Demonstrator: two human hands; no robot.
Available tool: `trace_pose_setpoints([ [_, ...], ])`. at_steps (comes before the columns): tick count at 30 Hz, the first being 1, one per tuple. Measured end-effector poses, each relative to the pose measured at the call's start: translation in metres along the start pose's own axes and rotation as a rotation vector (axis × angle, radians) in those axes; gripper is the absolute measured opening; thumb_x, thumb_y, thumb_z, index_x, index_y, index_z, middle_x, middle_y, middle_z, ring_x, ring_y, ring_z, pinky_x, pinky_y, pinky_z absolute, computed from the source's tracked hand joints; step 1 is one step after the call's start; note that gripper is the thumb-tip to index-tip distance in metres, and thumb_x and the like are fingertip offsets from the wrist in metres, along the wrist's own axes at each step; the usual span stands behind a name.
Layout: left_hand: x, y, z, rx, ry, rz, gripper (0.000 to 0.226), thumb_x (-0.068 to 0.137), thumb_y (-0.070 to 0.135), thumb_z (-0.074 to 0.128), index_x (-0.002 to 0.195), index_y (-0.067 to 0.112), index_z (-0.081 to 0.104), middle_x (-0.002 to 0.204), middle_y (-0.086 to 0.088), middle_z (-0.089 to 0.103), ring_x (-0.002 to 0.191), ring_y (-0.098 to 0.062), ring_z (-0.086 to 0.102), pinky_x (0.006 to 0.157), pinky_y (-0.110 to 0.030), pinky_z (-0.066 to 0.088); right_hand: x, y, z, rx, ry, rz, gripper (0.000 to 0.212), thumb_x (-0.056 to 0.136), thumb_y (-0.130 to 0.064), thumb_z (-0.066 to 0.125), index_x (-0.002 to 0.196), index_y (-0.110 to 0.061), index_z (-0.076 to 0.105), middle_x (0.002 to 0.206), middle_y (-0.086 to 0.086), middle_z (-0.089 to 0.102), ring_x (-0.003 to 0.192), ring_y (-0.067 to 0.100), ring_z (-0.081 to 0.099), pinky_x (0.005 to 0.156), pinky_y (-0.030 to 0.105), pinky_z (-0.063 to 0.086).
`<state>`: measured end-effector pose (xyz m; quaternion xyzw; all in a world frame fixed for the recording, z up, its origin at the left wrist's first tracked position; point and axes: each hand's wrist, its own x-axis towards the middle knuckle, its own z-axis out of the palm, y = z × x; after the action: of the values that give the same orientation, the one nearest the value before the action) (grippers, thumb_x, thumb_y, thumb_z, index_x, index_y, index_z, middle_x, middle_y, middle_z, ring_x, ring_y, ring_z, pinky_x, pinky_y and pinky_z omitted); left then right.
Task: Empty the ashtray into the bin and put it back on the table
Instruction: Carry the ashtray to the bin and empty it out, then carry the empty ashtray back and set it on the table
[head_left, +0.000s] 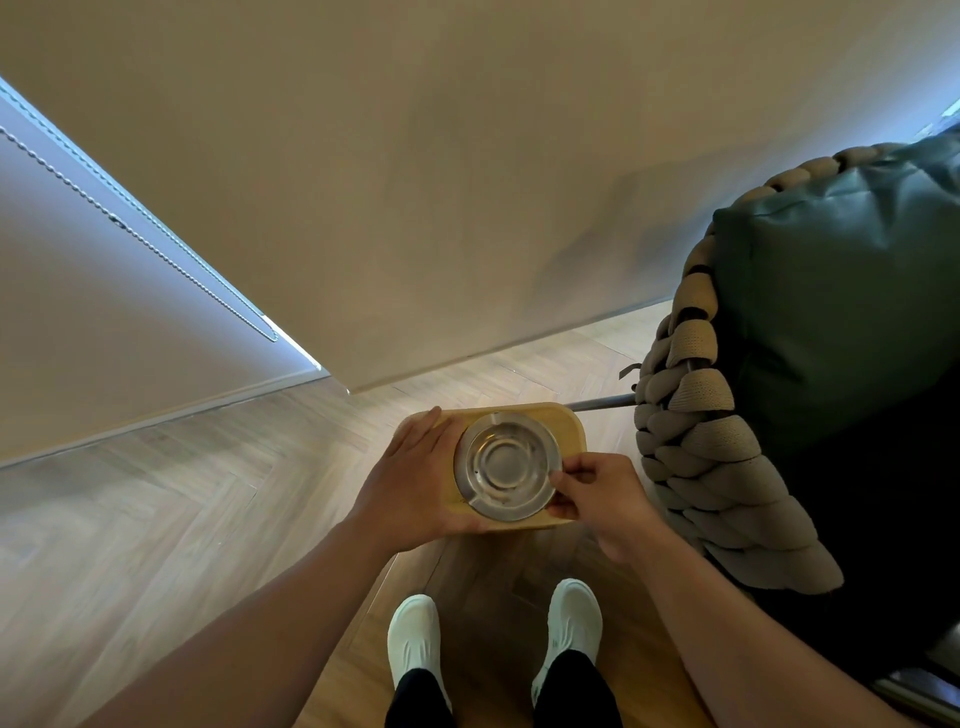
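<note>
Steel, round and shiny, the ashtray (506, 464) sits on a small pale wooden desk (569, 426) straight below my view, with my two white shoes (415, 644) on the herringbone floor (182, 493) just behind it. My left hand (415, 478) lies on the ashtray's left side, fingers spread flat and curved along the rim and the desk edge, open rather than clamped; whether the fingertips grip the rim I cannot tell. My right hand (597, 496) is at the right rim, thumb and forefinger drawn together in a pinch on or just at its edge, the other fingers curled under. So the dish lies between both hands, each touching or nearly touching it, and neither is clearly nearer. Being round, it has no long axis to speak of; it sits upright, bowl facing up, with one cigarette notch at the far rim and another at the near-left rim. The bowl looks close to bare, with only a few dark specks near the near edge, and no bin is in view, so I judge this as either the lift-off or the set-down, and I cannot say which. A green cushioned chair (841, 312) with a thick braided edge stands close on the right, so any lift should go up and left, away from it.
</note>
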<state>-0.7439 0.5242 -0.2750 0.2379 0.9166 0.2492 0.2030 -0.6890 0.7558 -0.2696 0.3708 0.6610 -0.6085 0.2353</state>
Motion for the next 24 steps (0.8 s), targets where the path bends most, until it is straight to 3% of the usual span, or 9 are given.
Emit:
trace_pose_setpoints([
  [3, -0.007, 0.012, -0.010, -0.054, 0.047, 0.020, 0.108, 0.053, 0.086, 0.068, 0.143, 0.043, 0.028, 0.145, 0.021, 0.039, 0.136, -0.006, 0.034, 0.112, -0.036, 0.038, -0.014, -0.008, -0.001, 0.028, -0.030, -0.012, 0.007, 0.090, -0.005, 0.066, 0.095, -0.003, 0.070, 0.087, 0.016, 0.074, 0.072, 0.023, 0.073, 0.065, 0.031, 0.061],
  [7, -0.020, 0.025, -0.032, -0.084, 0.055, 0.036, 0.108, 0.050, 0.079, 0.074, 0.142, 0.042, 0.030, 0.142, 0.018, 0.044, 0.131, -0.007, 0.040, 0.110, -0.033, 0.038, -0.041, -0.023, -0.003, 0.032, -0.056, -0.030, 0.007, 0.089, -0.004, 0.067, 0.096, -0.003, 0.069, 0.086, 0.016, 0.074, 0.070, 0.023, 0.072, 0.065, 0.032, 0.059],
  [11, -0.034, 0.037, -0.055, -0.099, 0.035, 0.057, 0.109, 0.049, 0.074, 0.078, 0.142, 0.039, 0.035, 0.143, 0.017, 0.046, 0.131, -0.007, 0.043, 0.110, -0.036, 0.040, -0.069, -0.039, -0.003, -0.131, -0.105, -0.134, 0.036, 0.088, -0.004, 0.069, 0.118, -0.022, 0.060, 0.087, 0.013, 0.072, 0.073, 0.025, 0.074, 0.069, 0.038, 0.063],
  [15, -0.051, 0.046, -0.076, -0.072, -0.031, 0.030, 0.115, 0.049, 0.074, 0.079, 0.146, 0.032, 0.034, 0.146, 0.014, 0.046, 0.133, -0.011, 0.043, 0.110, -0.039, 0.039, -0.096, -0.055, -0.002, -0.429, -0.198, -0.321, 0.062, 0.088, -0.009, 0.067, 0.138, -0.037, 0.042, 0.092, 0.003, 0.071, 0.065, 0.017, 0.072, 0.060, 0.024, 0.058],
  [21, -0.085, 0.060, -0.111, -0.037, -0.059, 0.025, 0.113, 0.048, 0.076, 0.078, 0.142, 0.026, 0.039, 0.139, 0.009, 0.052, 0.127, -0.015, 0.048, 0.107, -0.039, 0.041, -0.143, -0.073, 0.004, -0.671, -0.259, -0.424, 0.080, 0.065, -0.055, 0.079, 0.130, -0.053, 0.032, 0.113, -0.030, 0.056, 0.097, -0.012, 0.058, 0.079, 0.012, 0.047],
  [24, -0.104, 0.067, -0.127, -0.048, -0.021, 0.051, 0.105, 0.048, 0.077, 0.076, 0.135, 0.029, 0.043, 0.130, 0.011, 0.057, 0.118, -0.013, 0.054, 0.103, -0.036, 0.045, -0.167, -0.075, 0.014, -0.737, -0.247, -0.427, 0.103, 0.058, -0.055, 0.084, 0.140, -0.044, 0.023, 0.131, -0.019, 0.053, 0.116, 0.004, 0.055, 0.094, 0.020, 0.047],
])
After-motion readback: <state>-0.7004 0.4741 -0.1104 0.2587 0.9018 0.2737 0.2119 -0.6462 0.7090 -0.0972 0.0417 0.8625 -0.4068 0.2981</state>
